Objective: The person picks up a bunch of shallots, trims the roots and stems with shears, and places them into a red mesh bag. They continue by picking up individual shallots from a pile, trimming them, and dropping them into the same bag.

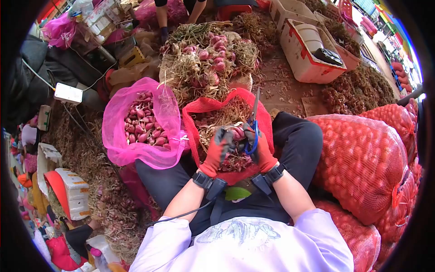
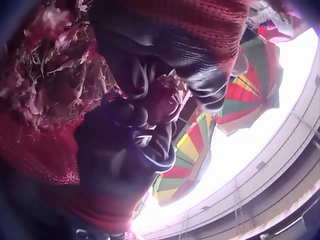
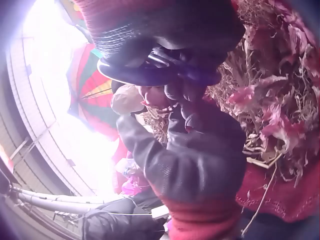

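Right, both gloved hands meet over the lap: the left hand (image 1: 220, 147) curls its fingers round a small purple shallot (image 1: 237, 133), pinching it at the tips, and the wrist view shows that bulb (image 2: 167, 100) squeezed between dark fingertips. The right hand (image 1: 258, 146) touches the same bulb from the right side while gripping blue-handled scissors (image 1: 253, 124), fingers through the loops, blades pointing up and away. From the right wrist the blue handle (image 3: 145, 72) sits tight against the glove, with the bulb (image 3: 152, 96) just below it.

Directly beneath the hands lies a red mesh sack (image 1: 201, 109) held open on the person's knees, filled with dry stalks and skins. Just to the left of it, a pink mesh bag (image 1: 113, 131) holds trimmed bulbs. Farther off, a heap of untrimmed shallots (image 1: 206, 59) with straw-coloured tops rests on a basket. To the right, full red net sacks (image 1: 362, 158) are stacked close against the person's leg, and a white crate with red trim (image 1: 303, 59) stands farther back on the right.
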`<state>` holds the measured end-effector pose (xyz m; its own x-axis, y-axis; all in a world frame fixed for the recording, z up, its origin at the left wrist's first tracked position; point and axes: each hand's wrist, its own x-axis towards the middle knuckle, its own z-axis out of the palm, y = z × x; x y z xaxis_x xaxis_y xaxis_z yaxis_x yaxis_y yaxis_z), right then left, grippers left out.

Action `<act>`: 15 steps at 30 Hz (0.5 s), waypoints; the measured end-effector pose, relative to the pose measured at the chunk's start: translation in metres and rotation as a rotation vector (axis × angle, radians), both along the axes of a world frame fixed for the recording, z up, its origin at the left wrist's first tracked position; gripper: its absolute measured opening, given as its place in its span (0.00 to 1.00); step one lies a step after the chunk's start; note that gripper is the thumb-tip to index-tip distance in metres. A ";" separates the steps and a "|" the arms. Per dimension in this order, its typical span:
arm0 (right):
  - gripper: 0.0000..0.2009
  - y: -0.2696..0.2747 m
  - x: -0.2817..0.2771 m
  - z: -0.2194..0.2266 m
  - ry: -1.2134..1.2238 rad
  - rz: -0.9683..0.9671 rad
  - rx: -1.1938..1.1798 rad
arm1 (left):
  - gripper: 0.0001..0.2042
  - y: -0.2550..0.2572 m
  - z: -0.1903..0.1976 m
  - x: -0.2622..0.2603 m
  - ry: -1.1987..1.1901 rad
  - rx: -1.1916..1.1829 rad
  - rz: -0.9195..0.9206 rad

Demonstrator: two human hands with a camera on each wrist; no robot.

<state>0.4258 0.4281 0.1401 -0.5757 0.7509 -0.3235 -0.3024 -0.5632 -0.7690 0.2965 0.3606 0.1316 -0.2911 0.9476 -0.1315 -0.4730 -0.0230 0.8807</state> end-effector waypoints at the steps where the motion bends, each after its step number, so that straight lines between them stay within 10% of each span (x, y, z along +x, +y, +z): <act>1: 0.07 -0.001 0.000 0.004 -0.057 -0.032 0.019 | 0.14 0.000 0.009 0.005 -0.034 -0.063 -0.036; 15: 0.11 -0.003 0.002 -0.001 0.031 0.131 0.078 | 0.08 -0.002 -0.067 -0.012 0.286 0.081 0.055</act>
<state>0.4276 0.4255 0.1393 -0.6794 0.6904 -0.2484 -0.2538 -0.5388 -0.8033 0.2845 0.3583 0.0646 -0.3568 0.9334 0.0383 -0.2025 -0.1173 0.9722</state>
